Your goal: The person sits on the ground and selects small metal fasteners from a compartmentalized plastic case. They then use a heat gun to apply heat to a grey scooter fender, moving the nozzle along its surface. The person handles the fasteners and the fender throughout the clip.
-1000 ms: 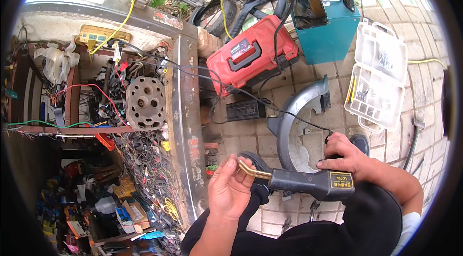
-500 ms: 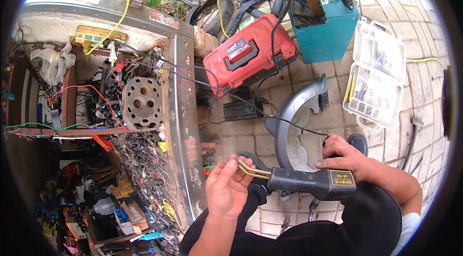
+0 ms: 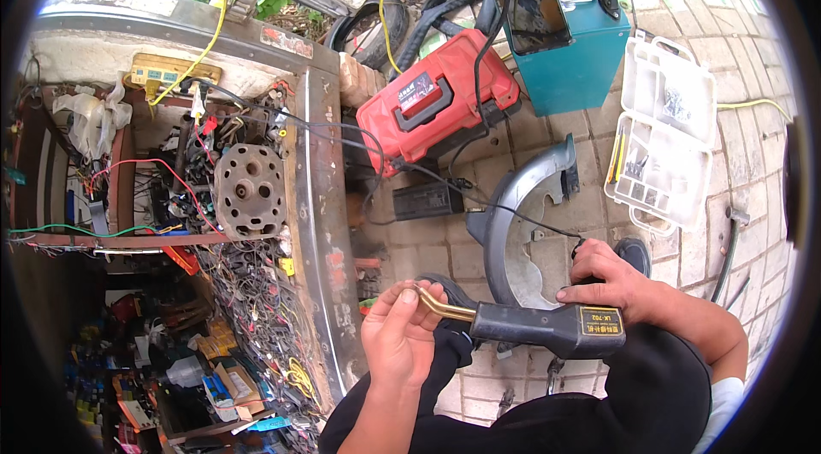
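My right hand [image 3: 605, 281] is closed around the handle end of a black hot stapler [image 3: 530, 326], a plastic-repair gun that lies across above my lap. Its two brass prongs [image 3: 446, 307] point left and bend upward at the end. At their tips, the thumb and fingers of my left hand [image 3: 400, 339] are pinched together; whatever small piece sits between them is too small to make out. A black cord [image 3: 547, 227] runs from the stapler's handle off to the upper left. Just beyond the tool, a curved grey plastic fender [image 3: 503, 240] rests on the paving.
A red toolbox [image 3: 466, 69], a teal machine case [image 3: 573, 73] and a black power adapter [image 3: 423, 200] stand ahead. To the right are an open clear parts case [image 3: 658, 168] and a hammer [image 3: 731, 249]. Cluttered shelving with wires and a perforated metal disc [image 3: 250, 191] fills the left.
The stapler has rolled slightly, so its two prongs now overlap and look like one. Both hands keep their grip, and the whole view has shifted a little.
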Demonstrator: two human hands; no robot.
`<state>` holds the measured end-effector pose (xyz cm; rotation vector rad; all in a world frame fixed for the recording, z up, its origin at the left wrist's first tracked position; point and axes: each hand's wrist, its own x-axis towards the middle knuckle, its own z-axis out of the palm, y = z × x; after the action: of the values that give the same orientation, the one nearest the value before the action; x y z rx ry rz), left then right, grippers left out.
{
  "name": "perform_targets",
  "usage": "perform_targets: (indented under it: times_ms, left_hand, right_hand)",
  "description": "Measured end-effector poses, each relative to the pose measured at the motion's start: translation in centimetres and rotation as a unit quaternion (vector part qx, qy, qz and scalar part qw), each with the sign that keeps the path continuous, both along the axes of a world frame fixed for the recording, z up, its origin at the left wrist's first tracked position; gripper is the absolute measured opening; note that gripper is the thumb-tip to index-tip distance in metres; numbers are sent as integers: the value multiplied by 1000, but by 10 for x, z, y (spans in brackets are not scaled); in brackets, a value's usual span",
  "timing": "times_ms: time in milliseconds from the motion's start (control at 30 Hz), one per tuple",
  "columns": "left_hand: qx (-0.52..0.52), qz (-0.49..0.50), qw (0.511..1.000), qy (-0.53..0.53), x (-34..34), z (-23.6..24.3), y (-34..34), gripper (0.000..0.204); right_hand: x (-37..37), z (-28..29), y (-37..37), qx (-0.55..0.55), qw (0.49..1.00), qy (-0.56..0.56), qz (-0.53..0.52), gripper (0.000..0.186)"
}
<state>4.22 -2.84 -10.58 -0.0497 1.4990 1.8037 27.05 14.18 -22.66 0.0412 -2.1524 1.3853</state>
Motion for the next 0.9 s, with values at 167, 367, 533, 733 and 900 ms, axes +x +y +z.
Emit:
perform_targets:
  times_ms: [167,367,533,733,900]
  left_hand:
    - [22,-29,999,-4,-1,-2,-3,16]
    - [25,-62,998,13,-6,-5,-7,18]
    - [38,-73,996,31,-5,-5,-8,19]
    - [84,-125,987,53,-10,-9,-12,21]
    - [100,-141,984,54,-12,-11,-12,27]
  right_hand:
    - [2,-1,0,-4,1000,4,4,49]
    - [6,-8,-1,-72,997,-10,34,49]
    - [11,-12,-3,-181,980,-50,72,52]
    - [16,-11,0,-253,960,-58,104,54]
    - [17,-11,0,-259,958,-57,110,53]
